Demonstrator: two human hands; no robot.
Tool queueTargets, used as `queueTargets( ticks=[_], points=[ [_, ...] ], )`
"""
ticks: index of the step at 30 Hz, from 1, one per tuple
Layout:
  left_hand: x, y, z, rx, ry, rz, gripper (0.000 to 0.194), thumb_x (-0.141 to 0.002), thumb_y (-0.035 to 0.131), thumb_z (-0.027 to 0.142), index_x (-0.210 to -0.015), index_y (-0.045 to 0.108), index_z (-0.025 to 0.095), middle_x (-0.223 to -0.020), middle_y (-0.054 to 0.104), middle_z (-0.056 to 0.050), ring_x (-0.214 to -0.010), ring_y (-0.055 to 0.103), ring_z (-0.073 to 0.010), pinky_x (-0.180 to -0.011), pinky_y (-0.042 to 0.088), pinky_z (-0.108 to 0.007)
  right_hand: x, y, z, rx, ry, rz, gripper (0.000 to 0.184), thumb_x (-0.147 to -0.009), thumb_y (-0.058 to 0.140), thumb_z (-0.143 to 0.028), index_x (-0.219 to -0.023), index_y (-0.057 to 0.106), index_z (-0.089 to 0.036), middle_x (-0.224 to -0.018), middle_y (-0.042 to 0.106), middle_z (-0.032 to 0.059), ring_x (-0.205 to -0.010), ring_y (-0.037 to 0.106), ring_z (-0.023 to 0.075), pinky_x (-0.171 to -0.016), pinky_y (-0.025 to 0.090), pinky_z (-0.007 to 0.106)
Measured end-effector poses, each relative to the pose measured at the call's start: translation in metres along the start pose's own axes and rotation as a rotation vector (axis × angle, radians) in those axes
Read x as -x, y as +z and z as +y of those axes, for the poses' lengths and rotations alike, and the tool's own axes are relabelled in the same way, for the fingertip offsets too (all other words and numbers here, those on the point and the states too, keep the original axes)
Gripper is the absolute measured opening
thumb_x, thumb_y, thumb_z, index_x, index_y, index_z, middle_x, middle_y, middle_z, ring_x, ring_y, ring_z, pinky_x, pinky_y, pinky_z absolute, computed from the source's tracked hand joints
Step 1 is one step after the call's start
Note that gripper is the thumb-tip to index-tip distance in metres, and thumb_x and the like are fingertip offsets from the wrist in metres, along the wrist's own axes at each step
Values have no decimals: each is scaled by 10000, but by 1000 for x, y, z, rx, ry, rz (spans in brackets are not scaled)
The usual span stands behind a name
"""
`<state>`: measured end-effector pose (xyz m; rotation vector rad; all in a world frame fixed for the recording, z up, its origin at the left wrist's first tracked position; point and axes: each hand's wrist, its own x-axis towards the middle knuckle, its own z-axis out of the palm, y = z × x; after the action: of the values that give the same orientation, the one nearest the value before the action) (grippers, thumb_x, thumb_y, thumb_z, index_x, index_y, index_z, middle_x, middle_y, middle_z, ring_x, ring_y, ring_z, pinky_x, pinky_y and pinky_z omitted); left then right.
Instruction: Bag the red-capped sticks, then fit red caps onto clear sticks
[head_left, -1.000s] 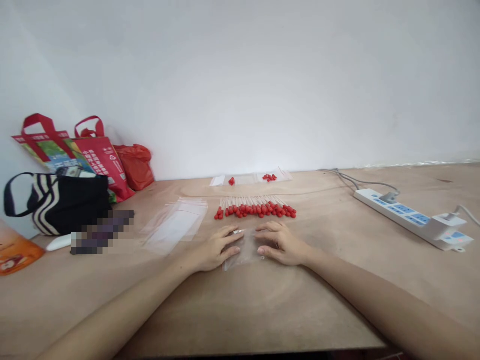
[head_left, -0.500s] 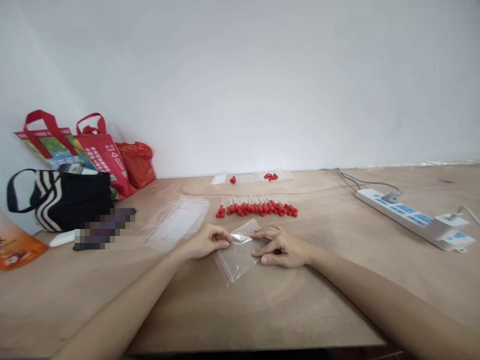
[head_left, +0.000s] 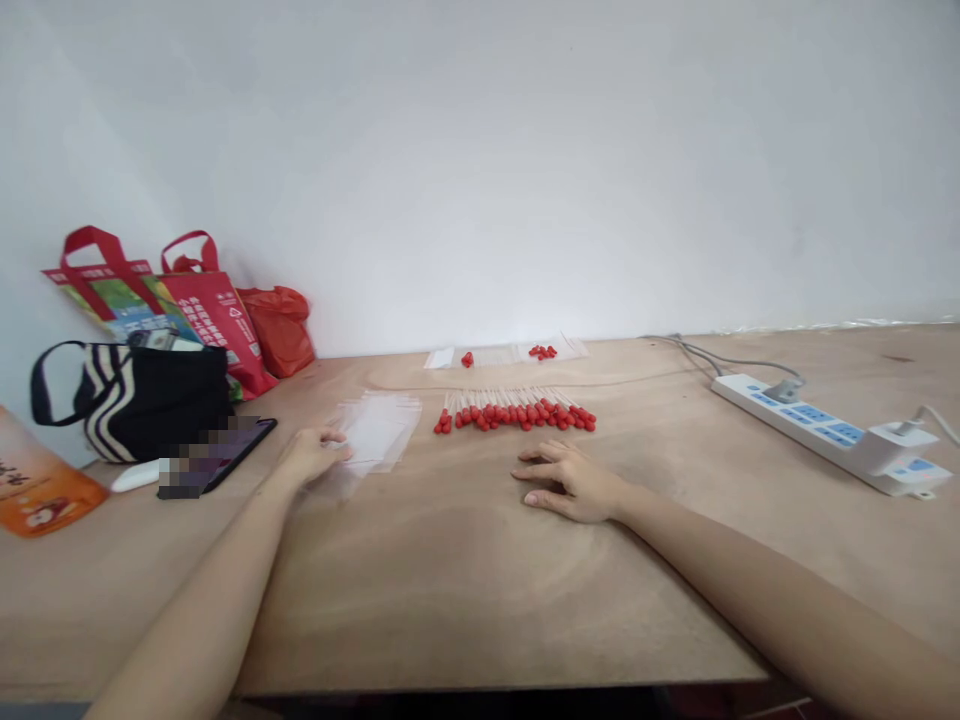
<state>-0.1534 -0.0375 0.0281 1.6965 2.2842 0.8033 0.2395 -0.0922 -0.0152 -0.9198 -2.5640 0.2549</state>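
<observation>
Dozens of red-tipped sticks (head_left: 517, 413) are lying in a row on the table (head_left: 465, 580), beyond the right hand (head_left: 574, 482), which is resting with fingers loosely spread. The left hand (head_left: 313, 455) is curling at the near-left edge of the clear bags (head_left: 381, 432); whether it's pinching one, I can't tell.

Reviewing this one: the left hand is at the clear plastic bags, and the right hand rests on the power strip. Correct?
Not quite: the head view shows the right hand on the table, away from the power strip.
</observation>
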Motion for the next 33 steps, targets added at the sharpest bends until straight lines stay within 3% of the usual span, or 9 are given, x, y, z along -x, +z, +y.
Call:
queueTargets(
  ticks=[3, 5, 8, 10, 13, 17, 25, 29, 33],
  points=[
    [4, 4, 8, -235, 189, 202, 301, -522, 693, 281, -796, 631, 174, -867, 579, -94, -977, 509, -322, -831, 402, -429, 0, 1, 1, -2, -10, 15, 411, -815, 454, -464, -1154, 539, -248, -1157, 521, 93, -1042, 475, 218, -886, 357, 410],
    [11, 10, 22, -247, 347, 306, 280, -614, 628, 317, -860, 623, 185, -951, 550, -88, -983, 502, -280, -863, 385, -396, 0, 1, 1, -2, -10, 26, 402, -815, 455, -460, -1143, 547, -246, -1148, 525, 90, -1031, 480, 214, -884, 358, 406],
    [23, 26, 52, -147, 590, 223, 207, -731, 508, 350, -820, 610, 193, -894, 568, -47, -852, 547, -189, -802, 414, -295, 0, 2, 1, 8, 2, 47, 383, -812, 466, -450, -1116, 565, -241, -1118, 538, 86, -1008, 489, 207, -875, 363, 397],
    [27, 40, 72, -198, 677, 148, 216, -731, 511, 383, -761, 616, 197, -834, 589, -43, -842, 546, -198, -783, 408, -294, 0, 2, 1, 15, 7, 63, 368, -810, 472, -441, -1100, 574, -238, -1096, 546, 84, -990, 495, 202, -868, 367, 392],
    [26, 57, 96, -293, 614, 92, 284, -727, 510, 442, -639, 612, 192, -743, 609, -56, -796, 553, -223, -713, 410, -311, 0, 1, 0, 19, 4, 74, 350, -812, 474, -428, -1085, 581, -236, -1084, 548, 82, -977, 496, 198, -860, 370, 386],
    [20, 71, 107, -282, 540, 62, 338, -709, 506, 494, -579, 625, 205, -706, 630, -50, -758, 565, -229, -675, 410, -319, -1, 1, 0, 8, 2, 69, 349, -809, 479, -424, -1084, 580, -233, -1081, 545, 83, -967, 496, 196, -849, 379, 377],
    [17, 81, 103, -189, 528, 220, 234, -747, 484, 322, -609, 612, 182, -706, 616, -57, -751, 560, -213, -711, 422, -322, -1, 2, -1, -1, 3, 92, 340, -799, 498, -406, -1077, 578, -228, -1068, 546, 85, -966, 505, 196, -847, 394, 372],
    [38, 76, 98, 39, 677, 358, 201, -766, 481, 313, -672, 589, 173, -723, 581, -48, -762, 543, -186, -741, 428, -307, -2, 7, 1, 59, 30, 263, 375, -805, 487, -359, -1155, 510, -226, -1130, 504, 105, -1028, 479, 220, -858, 401, 402],
    [70, 77, 92, 148, 928, 168, 142, -782, 494, 284, -735, 575, 178, -757, 574, -44, -757, 539, -161, -721, 440, -289, -3, 10, 3, 177, 70, 520, 477, -811, 468, -324, -1267, 384, -213, -1251, 405, 134, -1145, 392, 250, -916, 362, 438]
  ],
)
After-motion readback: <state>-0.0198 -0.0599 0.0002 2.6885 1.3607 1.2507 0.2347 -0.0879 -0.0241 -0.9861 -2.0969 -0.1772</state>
